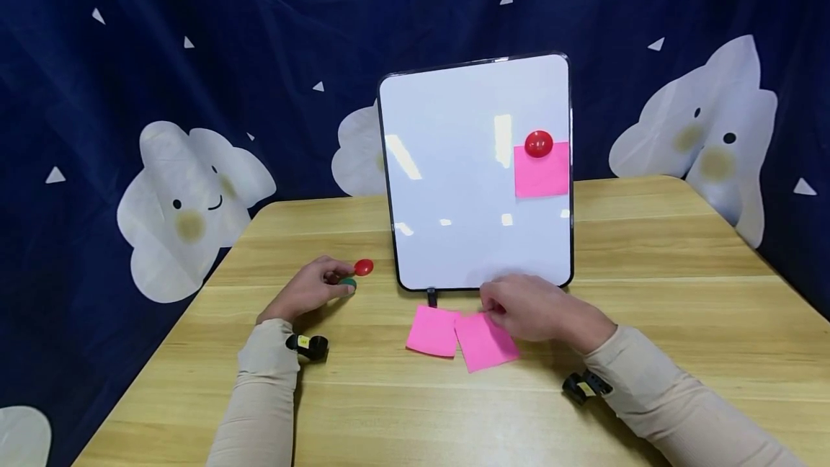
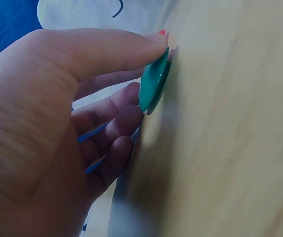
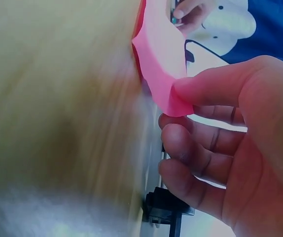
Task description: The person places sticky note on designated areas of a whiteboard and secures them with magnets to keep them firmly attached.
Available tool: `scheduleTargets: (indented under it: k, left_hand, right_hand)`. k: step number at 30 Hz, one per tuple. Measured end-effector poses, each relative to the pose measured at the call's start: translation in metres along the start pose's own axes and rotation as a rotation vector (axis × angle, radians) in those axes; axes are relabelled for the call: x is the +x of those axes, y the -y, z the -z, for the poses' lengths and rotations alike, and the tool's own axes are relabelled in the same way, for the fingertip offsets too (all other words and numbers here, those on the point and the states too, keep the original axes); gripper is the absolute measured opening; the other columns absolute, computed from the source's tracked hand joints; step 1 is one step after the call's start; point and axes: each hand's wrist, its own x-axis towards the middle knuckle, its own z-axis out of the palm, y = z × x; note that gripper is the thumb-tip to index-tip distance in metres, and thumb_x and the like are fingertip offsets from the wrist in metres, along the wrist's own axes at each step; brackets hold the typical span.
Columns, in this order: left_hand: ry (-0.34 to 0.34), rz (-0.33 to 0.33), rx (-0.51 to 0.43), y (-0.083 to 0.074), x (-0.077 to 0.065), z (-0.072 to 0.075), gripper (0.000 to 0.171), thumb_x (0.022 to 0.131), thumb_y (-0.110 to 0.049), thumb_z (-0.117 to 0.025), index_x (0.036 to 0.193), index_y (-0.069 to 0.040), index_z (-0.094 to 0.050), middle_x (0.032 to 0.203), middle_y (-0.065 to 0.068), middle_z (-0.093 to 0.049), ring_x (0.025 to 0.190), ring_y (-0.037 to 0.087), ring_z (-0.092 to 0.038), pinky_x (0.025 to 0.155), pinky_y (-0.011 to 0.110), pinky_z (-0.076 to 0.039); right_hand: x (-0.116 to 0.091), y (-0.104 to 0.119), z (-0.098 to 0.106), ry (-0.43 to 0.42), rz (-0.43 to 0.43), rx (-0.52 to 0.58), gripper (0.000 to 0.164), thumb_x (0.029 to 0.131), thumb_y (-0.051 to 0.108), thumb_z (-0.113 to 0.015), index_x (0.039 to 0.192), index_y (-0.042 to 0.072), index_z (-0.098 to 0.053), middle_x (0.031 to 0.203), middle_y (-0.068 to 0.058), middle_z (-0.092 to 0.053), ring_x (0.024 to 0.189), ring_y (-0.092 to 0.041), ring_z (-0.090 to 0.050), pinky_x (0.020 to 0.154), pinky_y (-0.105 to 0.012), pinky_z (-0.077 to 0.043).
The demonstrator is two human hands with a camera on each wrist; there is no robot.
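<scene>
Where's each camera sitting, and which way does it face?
Head: worn on the head, facing forward-down at the whiteboard; left grip, right grip, sleeves show.
Left wrist: worn there, facing left grip and green magnet.
Right wrist: worn there, facing right grip and pink note; left grip beyond.
Head and left wrist both show the green magnet.

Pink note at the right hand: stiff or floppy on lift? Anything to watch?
Probably floppy: the pink note bends in the right wrist view where the right hand pinches its edge. Likely very light, as it looks paper-thin. It may crease at the pinch, since the surface there looks buckled.
</scene>
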Motion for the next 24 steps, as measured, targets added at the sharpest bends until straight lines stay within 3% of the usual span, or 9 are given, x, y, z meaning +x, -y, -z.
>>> scheduleTargets:
  k: [10,18,24]
  left_hand:
    - [0.028,0.001,0.001,-0.0008,-0.0003,0.0016,0.044,0.089,-0.022,-0.078,0.129,-0.008,-0.066,0.120,0.009,-0.060,0.104,0.026,-0.055,0.090,0.041,-0.046]
    - [0.047,-0.003,-0.018,-0.0005,-0.0007,0.0024,0.028,0.087,-0.019,-0.079,0.113,-0.014,-0.072,0.115,0.007,-0.061,0.100,0.025,-0.055,0.086,0.039,-0.046]
    - [0.060,-0.004,-0.019,-0.0012,-0.0023,0.0033,0.030,0.086,-0.020,-0.080,0.114,-0.012,-0.071,0.120,0.010,-0.058,0.101,0.026,-0.054,0.087,0.040,-0.046]
  right_hand:
    - [0.0005,-0.0031,0.0014,-0.028,0.020,0.019,0.017,0.090,0.003,-0.067,0.086,0.019,-0.065,0.080,0.014,-0.056,0.076,-0.008,-0.051,0.071,-0.029,-0.047]
    - [0.0008,-0.0039,0.0018,-0.042,0.036,0.019,0.018,0.088,-0.001,-0.065,0.090,0.016,-0.071,0.087,0.009,-0.063,0.081,-0.010,-0.055,0.075,-0.031,-0.051]
    - [0.0007,-0.0037,0.0027,-0.031,0.032,0.024,0.018,0.086,-0.001,-0.066,0.093,0.013,-0.075,0.091,0.005,-0.065,0.085,-0.011,-0.058,0.078,-0.032,-0.052]
